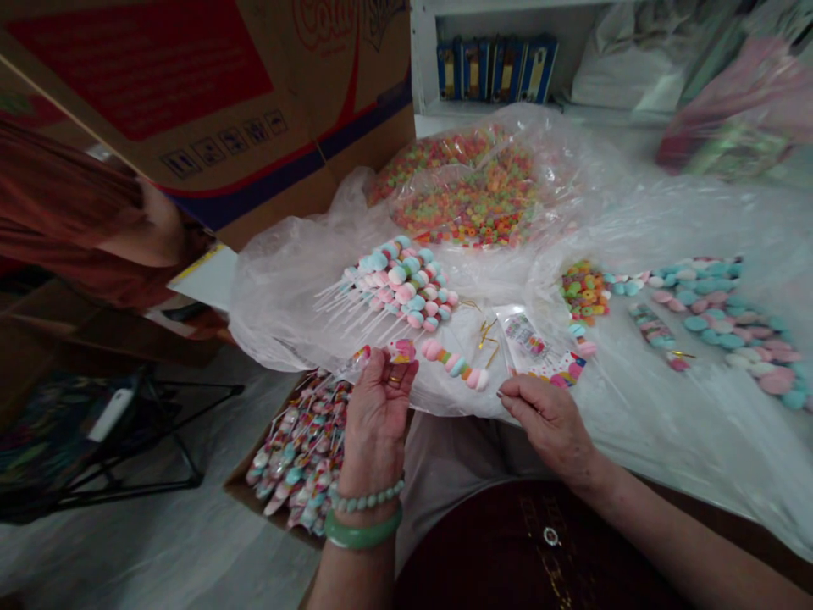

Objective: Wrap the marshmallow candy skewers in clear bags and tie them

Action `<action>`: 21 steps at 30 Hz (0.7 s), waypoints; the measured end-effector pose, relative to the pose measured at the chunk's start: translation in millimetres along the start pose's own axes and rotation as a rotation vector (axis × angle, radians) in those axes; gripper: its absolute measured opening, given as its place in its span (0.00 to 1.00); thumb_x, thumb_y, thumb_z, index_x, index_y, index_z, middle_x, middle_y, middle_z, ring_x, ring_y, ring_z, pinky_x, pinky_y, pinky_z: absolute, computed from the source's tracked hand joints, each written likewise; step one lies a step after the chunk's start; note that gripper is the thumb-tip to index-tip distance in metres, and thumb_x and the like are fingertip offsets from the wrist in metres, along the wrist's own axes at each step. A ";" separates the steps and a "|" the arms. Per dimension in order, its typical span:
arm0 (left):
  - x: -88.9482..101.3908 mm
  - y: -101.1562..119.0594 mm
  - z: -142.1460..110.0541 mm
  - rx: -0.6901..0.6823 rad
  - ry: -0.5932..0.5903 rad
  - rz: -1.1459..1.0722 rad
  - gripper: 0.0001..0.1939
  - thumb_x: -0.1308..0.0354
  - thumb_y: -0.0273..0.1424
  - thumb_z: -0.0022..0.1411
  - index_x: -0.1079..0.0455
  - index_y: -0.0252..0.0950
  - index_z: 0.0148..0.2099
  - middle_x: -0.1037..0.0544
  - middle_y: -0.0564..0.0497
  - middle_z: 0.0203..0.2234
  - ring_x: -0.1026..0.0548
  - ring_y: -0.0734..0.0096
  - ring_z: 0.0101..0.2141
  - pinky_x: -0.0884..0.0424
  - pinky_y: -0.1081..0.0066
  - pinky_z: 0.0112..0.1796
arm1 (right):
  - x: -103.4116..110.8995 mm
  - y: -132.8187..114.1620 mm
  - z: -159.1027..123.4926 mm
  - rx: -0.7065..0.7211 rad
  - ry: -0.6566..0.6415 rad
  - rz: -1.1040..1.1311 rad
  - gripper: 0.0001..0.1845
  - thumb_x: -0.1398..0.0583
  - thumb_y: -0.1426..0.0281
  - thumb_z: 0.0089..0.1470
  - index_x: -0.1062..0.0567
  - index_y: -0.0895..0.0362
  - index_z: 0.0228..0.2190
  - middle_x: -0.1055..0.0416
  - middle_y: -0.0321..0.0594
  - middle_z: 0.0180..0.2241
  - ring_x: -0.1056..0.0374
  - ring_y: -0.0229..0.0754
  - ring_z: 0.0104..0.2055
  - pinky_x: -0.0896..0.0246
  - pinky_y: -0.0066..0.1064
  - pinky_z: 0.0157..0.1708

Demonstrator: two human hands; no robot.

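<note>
My left hand [385, 385] is closed on a small clear bag [401, 351] with a pink and yellow print. Just right of the bag's end hangs a marshmallow skewer [454, 364] in pink, white, blue and orange. My right hand [546, 415] pinches at the skewer's right end; the stick itself is too thin to make out. Beyond the fingers lie a stack of printed bags [533, 343] and some gold twist ties [487, 335]. Farther left, a pile of marshmallow skewers [406, 284] rests with its white sticks toward the left.
A big bag of colourful ring candies [470, 191] sits at the back. Loose ring candies [583, 292], marshmallows [717, 313] and a wrapped skewer [654, 326] lie right. Below left stands a box of wrapped skewers [298, 457]. A carton [222, 110] and another person's arm [156, 224] are left.
</note>
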State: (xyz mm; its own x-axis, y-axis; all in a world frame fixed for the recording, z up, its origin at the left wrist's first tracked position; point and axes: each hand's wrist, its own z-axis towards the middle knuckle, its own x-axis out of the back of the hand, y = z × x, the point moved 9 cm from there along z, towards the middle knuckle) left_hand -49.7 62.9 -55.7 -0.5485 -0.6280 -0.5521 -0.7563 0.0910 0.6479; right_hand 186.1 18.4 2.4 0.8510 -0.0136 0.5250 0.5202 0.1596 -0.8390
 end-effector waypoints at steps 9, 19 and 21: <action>-6.5 -12.0 -4.1 0.096 -0.006 -0.007 0.12 0.46 0.27 0.64 0.31 0.33 0.27 0.24 0.53 0.20 0.24 0.74 0.22 0.24 0.67 0.33 | -0.9 -22.1 -7.1 0.261 0.074 -0.197 0.10 0.46 0.73 0.59 0.27 0.57 0.29 0.29 0.38 0.25 0.35 0.39 0.29 0.44 0.29 0.31; -14.9 4.8 -1.7 -0.088 -0.123 0.024 0.04 0.40 0.24 0.58 0.29 0.33 0.30 0.23 0.53 0.22 0.24 0.74 0.23 0.25 0.72 0.28 | 2.4 -54.8 -20.0 0.589 0.142 -0.558 0.13 0.48 0.78 0.59 0.25 0.59 0.31 0.30 0.41 0.24 0.37 0.42 0.30 0.45 0.34 0.33; -15.4 5.3 -0.2 -0.095 -0.147 0.028 0.04 0.39 0.24 0.57 0.29 0.33 0.30 0.24 0.54 0.21 0.25 0.76 0.22 0.25 0.74 0.28 | 2.9 -54.2 -20.3 0.590 0.146 -0.546 0.12 0.48 0.78 0.59 0.25 0.59 0.32 0.29 0.42 0.25 0.36 0.42 0.31 0.44 0.34 0.34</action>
State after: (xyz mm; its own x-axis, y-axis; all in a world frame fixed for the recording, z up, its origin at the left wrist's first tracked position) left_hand -45.2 72.9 -43.7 -0.6204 -0.5055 -0.5997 -0.7069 0.0292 0.7067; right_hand 161.8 -10.3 46.5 0.5103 -0.3619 0.7801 0.7754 0.5859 -0.2355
